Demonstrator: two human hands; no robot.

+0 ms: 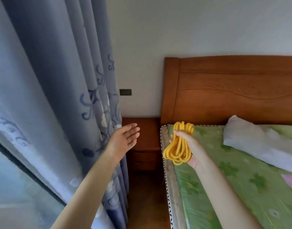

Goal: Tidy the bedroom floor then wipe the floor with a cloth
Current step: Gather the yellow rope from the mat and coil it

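Head view looks down the gap between curtain [56,90] and bed [232,179], with the nightstand [147,129] at the far end as the landmark. The right hand [190,146] has its fingers curled round a bundle of yellow cord [176,146], folded into several loops so it stays compact and does not trail; the bundle hangs in the air just right of the nightstand, over the bed's near corner, clear of the mattress. The left hand [125,139] is flat and relaxed, fingers straight and together, holding nothing; it reaches toward the nightstand from the curtain side, apparently to clear a way or steady the approach. My guess is the cord was floor clutter and is being carried to the nightstand to be put away, so the tidying part looks under way and the wiping is not begun; no cloth shows. A white pillow [257,138] lies on the bed right of the nightstand, under the headboard [232,90]. The floor [145,195] strip in front of the nightstand is dim
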